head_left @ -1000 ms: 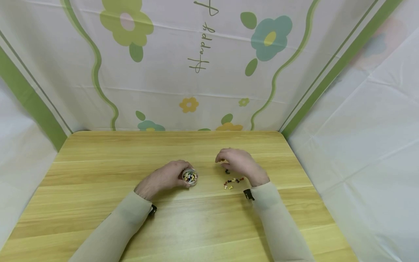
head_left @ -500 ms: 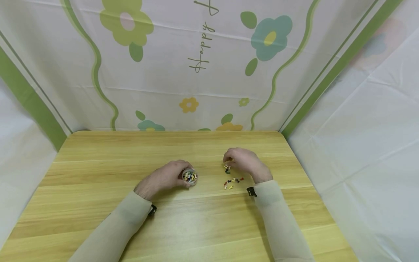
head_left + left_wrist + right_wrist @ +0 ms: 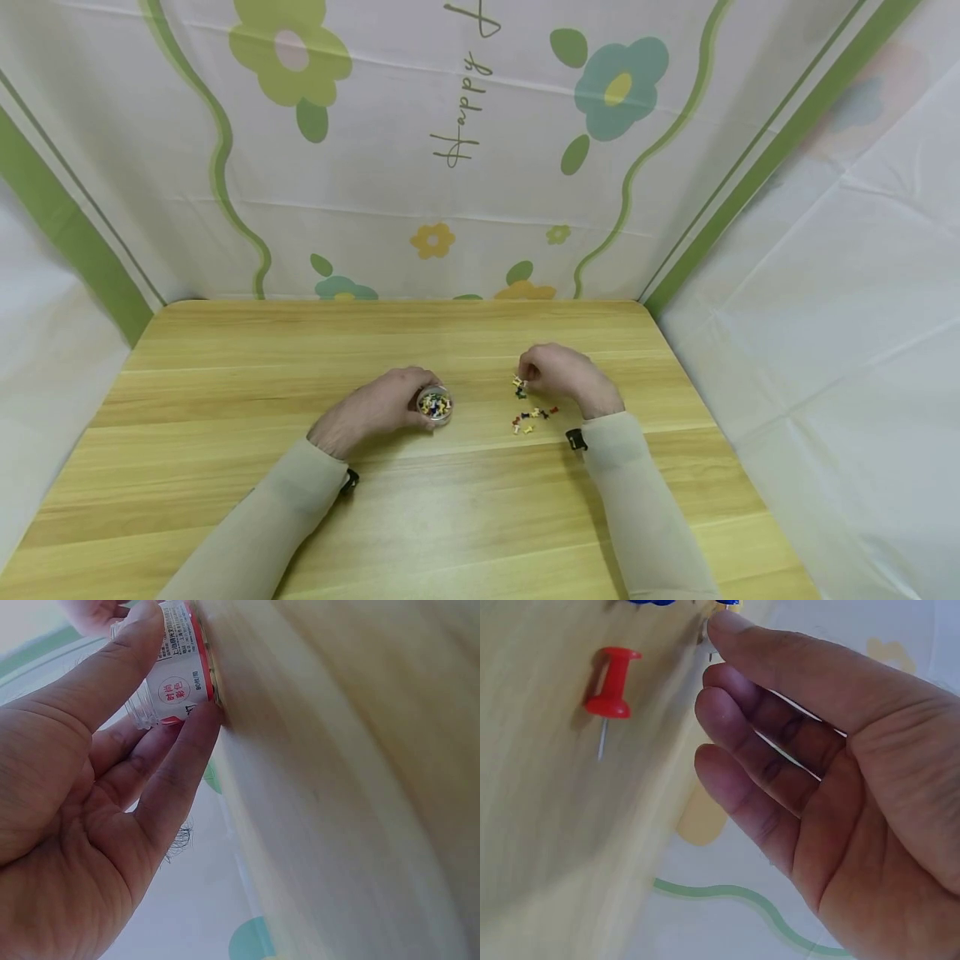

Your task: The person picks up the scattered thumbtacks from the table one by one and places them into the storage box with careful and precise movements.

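My left hand (image 3: 386, 404) grips a small clear round jar (image 3: 176, 682) with a white and red label, its thumb and fingers on opposite sides. Inside the jar lie several colourful push pins (image 3: 435, 405). The right hand (image 3: 558, 371) is low over the table, its fingertips right at a yellow push pin (image 3: 517, 381). In the right wrist view its thumb tip overlaps a whitish push pin (image 3: 708, 641); the index fingertip is hidden, and I cannot tell whether the pin is pinched. A red push pin (image 3: 610, 686) lies on its side nearby.
Several loose push pins, among them a yellow push pin (image 3: 528, 429) and a red push pin (image 3: 554, 410), lie just nearer than the right hand. The wooden table (image 3: 420, 533) ends at a flowered curtain (image 3: 390, 167) behind and a white curtain (image 3: 847, 350) at right.
My right hand has moved to the right, uncovering yellow and whitish push pins, then dropped slightly with its fingertips drawn in beside them. The left hand and the jar have stayed put.
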A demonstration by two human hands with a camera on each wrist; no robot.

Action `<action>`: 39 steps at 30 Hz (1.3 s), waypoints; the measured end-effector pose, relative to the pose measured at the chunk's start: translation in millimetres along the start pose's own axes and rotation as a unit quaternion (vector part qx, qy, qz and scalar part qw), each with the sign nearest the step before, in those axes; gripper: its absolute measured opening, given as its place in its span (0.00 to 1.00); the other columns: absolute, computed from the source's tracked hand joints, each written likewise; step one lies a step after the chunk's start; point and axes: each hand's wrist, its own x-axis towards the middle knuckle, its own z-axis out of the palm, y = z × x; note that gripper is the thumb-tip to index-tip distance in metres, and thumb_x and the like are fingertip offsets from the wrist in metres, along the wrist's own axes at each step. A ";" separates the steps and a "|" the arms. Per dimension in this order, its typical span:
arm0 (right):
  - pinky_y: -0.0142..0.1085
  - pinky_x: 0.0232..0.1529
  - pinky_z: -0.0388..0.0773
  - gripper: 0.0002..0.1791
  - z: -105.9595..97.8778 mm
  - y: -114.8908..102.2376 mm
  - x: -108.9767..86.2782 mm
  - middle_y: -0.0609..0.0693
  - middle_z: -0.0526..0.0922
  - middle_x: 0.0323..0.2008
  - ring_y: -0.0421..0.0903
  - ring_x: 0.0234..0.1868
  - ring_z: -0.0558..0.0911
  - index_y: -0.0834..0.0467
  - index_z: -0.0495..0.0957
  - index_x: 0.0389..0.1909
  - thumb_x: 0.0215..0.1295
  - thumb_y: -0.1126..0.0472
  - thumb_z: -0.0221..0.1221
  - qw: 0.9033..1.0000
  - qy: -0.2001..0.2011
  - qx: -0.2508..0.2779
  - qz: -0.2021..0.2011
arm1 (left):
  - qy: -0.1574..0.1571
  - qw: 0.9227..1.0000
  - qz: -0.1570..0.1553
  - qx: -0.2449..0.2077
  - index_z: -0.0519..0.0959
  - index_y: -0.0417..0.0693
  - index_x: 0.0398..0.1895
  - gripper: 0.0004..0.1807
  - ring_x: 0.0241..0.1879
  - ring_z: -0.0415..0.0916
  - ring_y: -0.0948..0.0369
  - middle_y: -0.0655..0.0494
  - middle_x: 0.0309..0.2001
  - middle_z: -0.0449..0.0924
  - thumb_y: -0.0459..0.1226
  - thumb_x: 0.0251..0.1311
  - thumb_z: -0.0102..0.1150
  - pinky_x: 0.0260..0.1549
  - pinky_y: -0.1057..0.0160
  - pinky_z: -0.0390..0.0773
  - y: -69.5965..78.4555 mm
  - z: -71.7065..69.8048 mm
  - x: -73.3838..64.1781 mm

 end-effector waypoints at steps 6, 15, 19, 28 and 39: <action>0.43 0.51 0.87 0.04 3.3 0.3 1.4 0.47 0.94 0.44 0.44 0.42 0.83 0.53 0.93 0.43 0.79 0.67 0.74 1.000 0.003 -0.004 0.006 | 0.000 1.000 0.001 0.000 0.85 0.41 0.69 0.28 0.62 0.87 0.53 0.47 0.63 0.91 0.38 0.70 0.86 0.69 0.46 0.89 0.1 0.2 0.0; 0.45 0.56 0.91 0.12 1.6 -5.1 0.8 0.48 0.96 0.48 0.44 0.46 0.88 0.53 0.95 0.48 0.80 0.69 0.65 1.000 0.029 0.008 0.008 | 0.000 1.000 0.005 0.002 0.85 0.40 0.70 0.29 0.60 0.88 0.53 0.46 0.63 0.91 0.38 0.70 0.86 0.67 0.47 0.90 -0.2 0.0 0.4; 0.48 0.59 0.92 0.09 -2.6 -14.5 1.2 0.51 0.96 0.50 0.47 0.50 0.91 0.58 0.94 0.52 0.83 0.68 0.65 0.999 0.048 0.006 -0.022 | 0.000 1.000 0.007 0.000 0.85 0.40 0.69 0.30 0.59 0.88 0.54 0.46 0.62 0.91 0.38 0.69 0.86 0.66 0.48 0.90 0.3 -0.9 -0.7; 0.48 0.62 0.93 0.08 -7.4 -46.0 -1.6 0.52 0.95 0.51 0.49 0.54 0.92 0.60 0.93 0.56 0.83 0.64 0.72 0.992 0.118 0.002 -0.054 | -0.004 1.000 0.003 -0.002 0.85 0.40 0.70 0.30 0.59 0.87 0.54 0.47 0.62 0.91 0.39 0.70 0.86 0.67 0.47 0.90 0.6 -1.5 -0.3; 0.47 0.64 0.93 0.10 6.8 -83.1 3.3 0.52 0.97 0.56 0.51 0.58 0.95 0.59 0.94 0.59 0.85 0.63 0.70 0.983 0.131 -0.014 -0.127 | -0.001 1.000 0.008 0.001 0.85 0.40 0.68 0.29 0.57 0.88 0.55 0.48 0.60 0.91 0.38 0.69 0.87 0.65 0.47 0.90 0.4 -1.2 1.4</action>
